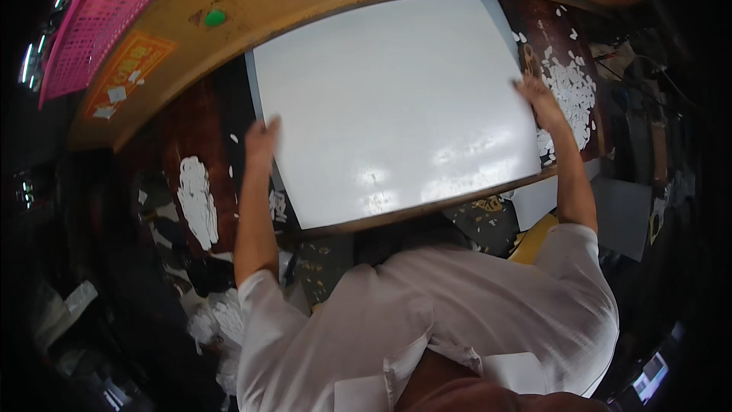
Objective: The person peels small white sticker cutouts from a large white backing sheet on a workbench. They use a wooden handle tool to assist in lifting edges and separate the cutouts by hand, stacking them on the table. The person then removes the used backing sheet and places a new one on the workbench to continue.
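A large glossy white sheet (396,99) lies across the work table in front of me, its near edge along the table's front. My left hand (263,140) is closed at the sheet's left edge, thumb on top, slightly blurred. At the right edge my right hand (540,102) grips the sheet, its thumb side over the white surface and the other fingers partly hidden. Beyond that hand lies a heap of small white oval pieces (568,88). Left of my left forearm, more white pieces (198,202) sit in a long pile on the dark red tabletop.
A yellow-brown machine body (305,4) with a green button (214,17) rises behind the sheet. At the far left stands a pink mesh basket (107,19). Clear plastic bags (217,320) sit low at left. Flat grey boards (621,214) lie beyond my right forearm.
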{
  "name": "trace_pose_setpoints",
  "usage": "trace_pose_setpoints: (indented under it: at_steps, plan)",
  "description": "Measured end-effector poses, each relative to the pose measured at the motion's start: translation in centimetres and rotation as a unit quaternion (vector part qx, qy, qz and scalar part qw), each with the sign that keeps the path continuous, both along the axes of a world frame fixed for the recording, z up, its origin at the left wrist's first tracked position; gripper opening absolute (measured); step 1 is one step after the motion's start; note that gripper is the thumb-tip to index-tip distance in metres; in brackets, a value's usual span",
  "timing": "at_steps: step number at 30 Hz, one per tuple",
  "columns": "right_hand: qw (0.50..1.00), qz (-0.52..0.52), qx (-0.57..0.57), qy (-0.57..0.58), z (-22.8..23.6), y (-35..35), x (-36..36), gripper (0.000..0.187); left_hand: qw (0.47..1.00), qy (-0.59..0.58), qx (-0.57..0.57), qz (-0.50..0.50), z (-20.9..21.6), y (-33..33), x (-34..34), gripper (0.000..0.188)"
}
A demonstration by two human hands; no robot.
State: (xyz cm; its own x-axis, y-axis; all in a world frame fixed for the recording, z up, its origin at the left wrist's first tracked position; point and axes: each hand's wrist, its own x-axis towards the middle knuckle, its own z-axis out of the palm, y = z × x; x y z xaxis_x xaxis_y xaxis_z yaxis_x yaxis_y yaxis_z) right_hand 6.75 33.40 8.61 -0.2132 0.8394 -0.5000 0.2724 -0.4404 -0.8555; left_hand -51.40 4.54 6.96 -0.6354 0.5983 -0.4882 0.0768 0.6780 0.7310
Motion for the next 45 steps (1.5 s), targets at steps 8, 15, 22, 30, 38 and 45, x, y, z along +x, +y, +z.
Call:
trace_pose_setpoints:
  at_steps: [8,15,22,30,38,45]
  plan:
    - [0.934,0.073,0.127,-0.325,-4.9,-2.6,0.7,0.041,0.968,0.244,-0.014,-0.056,-3.0,0.6,2.6,0.053]
    - [0.863,0.024,0.312,-0.398,-3.7,-3.1,-2.6,0.041,0.887,0.451,-0.013,-0.102,-2.0,1.5,6.8,0.069]
    - [0.913,0.042,0.211,-0.346,-1.6,-0.8,0.3,0.051,0.821,0.427,0.005,-0.38,-2.0,0.6,16.6,0.074]
    - [0.939,0.128,0.163,-0.274,-4.2,4.6,6.0,0.098,0.814,0.443,-0.035,-0.373,-3.1,2.4,16.1,0.076]
    - [0.891,0.18,0.257,-0.328,-9.3,6.2,8.2,0.104,0.81,0.456,-0.03,-0.367,-3.1,2.2,16.2,0.078]
    - [0.907,0.189,0.258,-0.274,-10.8,7.2,9.4,0.101,0.825,0.432,-0.024,-0.363,-3.0,1.5,16.0,0.074]
